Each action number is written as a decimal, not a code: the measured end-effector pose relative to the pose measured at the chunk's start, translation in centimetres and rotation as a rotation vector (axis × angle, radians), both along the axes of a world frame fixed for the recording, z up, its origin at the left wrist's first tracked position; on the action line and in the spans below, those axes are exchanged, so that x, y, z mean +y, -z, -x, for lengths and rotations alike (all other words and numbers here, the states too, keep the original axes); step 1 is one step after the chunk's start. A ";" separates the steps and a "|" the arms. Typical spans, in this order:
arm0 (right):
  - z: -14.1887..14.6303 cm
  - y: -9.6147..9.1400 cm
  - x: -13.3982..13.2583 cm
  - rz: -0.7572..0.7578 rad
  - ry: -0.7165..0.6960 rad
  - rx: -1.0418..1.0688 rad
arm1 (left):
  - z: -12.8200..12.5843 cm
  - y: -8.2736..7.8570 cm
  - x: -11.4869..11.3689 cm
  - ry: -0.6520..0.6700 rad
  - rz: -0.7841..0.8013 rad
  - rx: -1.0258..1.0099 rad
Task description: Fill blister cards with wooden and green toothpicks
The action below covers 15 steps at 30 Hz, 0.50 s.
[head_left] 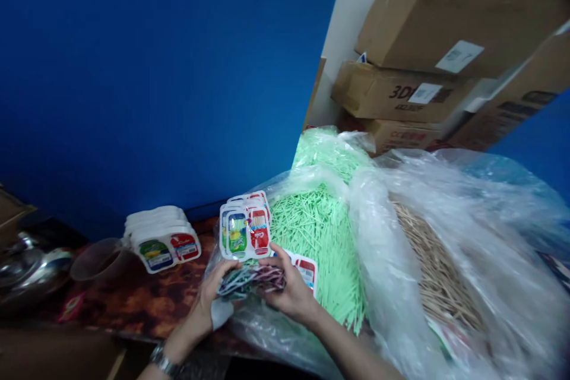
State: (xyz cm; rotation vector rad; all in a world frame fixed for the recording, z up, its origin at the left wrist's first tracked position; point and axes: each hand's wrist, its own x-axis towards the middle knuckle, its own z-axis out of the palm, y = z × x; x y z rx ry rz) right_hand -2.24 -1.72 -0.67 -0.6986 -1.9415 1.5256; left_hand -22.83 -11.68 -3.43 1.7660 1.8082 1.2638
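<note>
My left hand and my right hand are both closed on a bundle of mixed-colour thin sticks, held level just above the table edge. Behind the bundle leans a stack of small printed plastic packs with green and red labels. One more such pack shows past my right thumb. A second stack of the same packs lies on the brown table to the left. A watch sits on my left wrist.
A clear bag of pale green sticks and a clear bag of wooden sticks fill the right side. A blue board stands behind. Cardboard boxes are stacked at back right. A clear plastic cup and metal bowls sit at left.
</note>
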 end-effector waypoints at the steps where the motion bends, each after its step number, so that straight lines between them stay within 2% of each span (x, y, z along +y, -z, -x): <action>1: 0.3 -0.6 -0.3 0.028 0.034 0.039 | -0.2 -0.5 0.1 -0.005 -0.001 0.001; 3: 0.0 -2.6 -0.5 0.041 0.057 0.099 | -1.1 -2.2 0.4 -0.006 0.008 -0.022; 5: -1.6 -4.5 -0.5 0.003 0.104 0.147 | -2.4 -4.1 0.9 0.009 -0.052 -0.040; 7: -3.9 -5.4 -0.4 -0.054 0.156 0.160 | -4.0 -5.3 1.3 0.083 -0.118 -0.049; 8: -5.1 -5.2 -0.3 -0.080 0.169 0.139 | -4.8 -5.4 1.5 0.110 -0.136 -0.061; 10: -7.2 -3.8 -0.3 -0.138 0.161 0.060 | -6.2 -4.7 1.8 0.147 -0.071 -0.111; 12: -8.4 -1.6 -0.3 -0.195 0.133 -0.033 | -7.2 -3.2 1.9 0.169 0.049 -0.143; 15: -8.9 1.0 -0.1 -0.266 0.136 -0.091 | -7.7 -1.0 2.0 0.162 0.086 -0.134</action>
